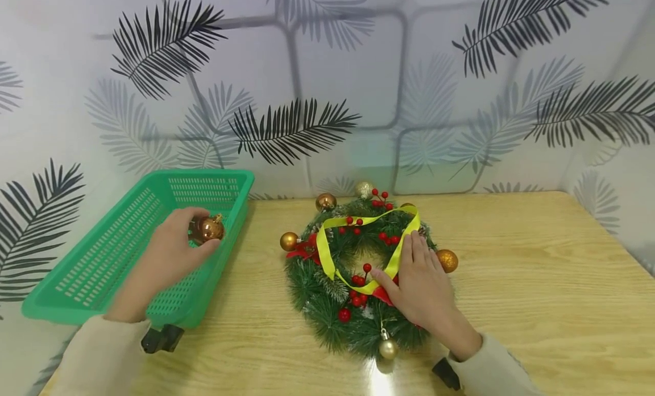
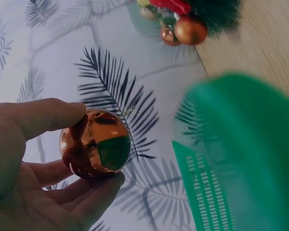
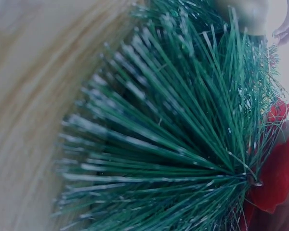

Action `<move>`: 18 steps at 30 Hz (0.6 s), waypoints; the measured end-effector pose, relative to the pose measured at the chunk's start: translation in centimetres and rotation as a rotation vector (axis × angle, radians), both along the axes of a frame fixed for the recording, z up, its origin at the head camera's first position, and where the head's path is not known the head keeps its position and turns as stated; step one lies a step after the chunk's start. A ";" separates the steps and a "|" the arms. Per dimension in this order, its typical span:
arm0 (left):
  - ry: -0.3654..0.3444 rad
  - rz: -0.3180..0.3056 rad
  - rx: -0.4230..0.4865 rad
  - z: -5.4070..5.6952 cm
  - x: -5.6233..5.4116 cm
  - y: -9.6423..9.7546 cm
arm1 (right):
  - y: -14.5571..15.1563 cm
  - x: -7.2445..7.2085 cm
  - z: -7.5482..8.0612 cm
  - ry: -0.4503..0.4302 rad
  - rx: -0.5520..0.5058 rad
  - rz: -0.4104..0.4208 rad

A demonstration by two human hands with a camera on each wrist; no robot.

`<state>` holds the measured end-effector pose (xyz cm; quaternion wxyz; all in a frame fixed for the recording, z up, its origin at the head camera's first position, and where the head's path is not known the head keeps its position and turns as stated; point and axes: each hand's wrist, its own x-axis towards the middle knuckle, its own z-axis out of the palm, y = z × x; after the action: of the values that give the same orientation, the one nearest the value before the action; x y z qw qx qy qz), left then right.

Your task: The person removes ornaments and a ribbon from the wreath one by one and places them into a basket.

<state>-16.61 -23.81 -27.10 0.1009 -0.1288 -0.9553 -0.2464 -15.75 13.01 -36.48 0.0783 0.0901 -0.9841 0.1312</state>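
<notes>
Leftmost, a green basket spreads beneath and around my left hand as seen from my head. That hand is gripping a copper bauble, pinched between my thumb and curled fingers; its metallic cap points away from my palm, and the basket's right rim runs just beside my grip. Whether the bauble touches the basket I can't tell.

Well to the right of that grip, a green wreath lies on the wooden table, with a gold ball on its side nearest my left hand. A yellow ribbon loops over it, reaching my right hand, which rests on the wreath's right side, fingers straight, thumb spread, gripping nothing that I can see. Just right of those fingers sits an orange ball.
</notes>
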 end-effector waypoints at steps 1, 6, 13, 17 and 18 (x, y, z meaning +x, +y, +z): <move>-0.012 0.006 -0.006 0.0 -0.1 -0.4 | 0.0 0.0 0.0 0.004 0.000 0.001; -0.083 0.032 -0.030 -0.2 -0.3 -1.9 | -0.1 0.0 -0.2 0.018 0.004 0.006; -0.130 0.044 -0.060 -0.7 -0.9 -3.6 | -0.1 0.1 -0.3 0.016 0.007 0.006; -0.147 0.049 -0.062 -1.1 -1.1 -4.3 | -0.1 0.1 -0.2 0.036 0.014 0.004; -0.152 0.051 -0.062 -1.2 -1.2 -4.5 | -0.1 0.1 -0.2 0.037 0.012 0.004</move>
<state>-17.77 -28.32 -28.30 0.0302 -0.0882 -0.9703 -0.2233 -15.70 12.94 -36.70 0.0957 0.0950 -0.9831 0.1236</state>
